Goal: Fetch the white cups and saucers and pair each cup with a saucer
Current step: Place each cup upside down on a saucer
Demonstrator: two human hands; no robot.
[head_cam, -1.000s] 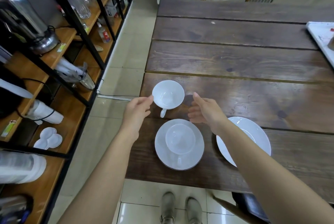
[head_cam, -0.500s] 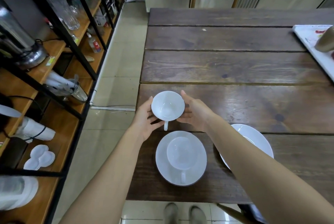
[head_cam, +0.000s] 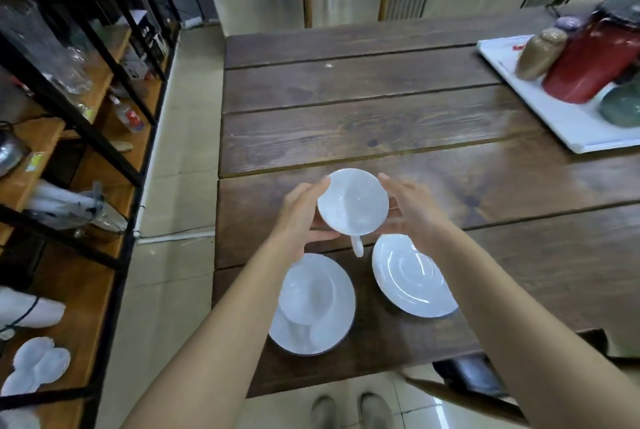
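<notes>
cupping white cup [head_cam: 353, 201] between left hand [head_cam: 300, 212] and right hand [head_cam: 414, 208], both grips closed on it above desk [head_cam: 381, 123]. empty saucer [head_cam: 412, 276] near right; risk: handle clips saucer rim, or cup slips.

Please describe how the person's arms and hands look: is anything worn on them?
Both forearms are bare up to the picture's edge, with no sleeves visible. The left hand and right hand wear no gloves. I see no watch, bracelet or ring; the picture is slightly blurred, so small items could be missed.
</notes>
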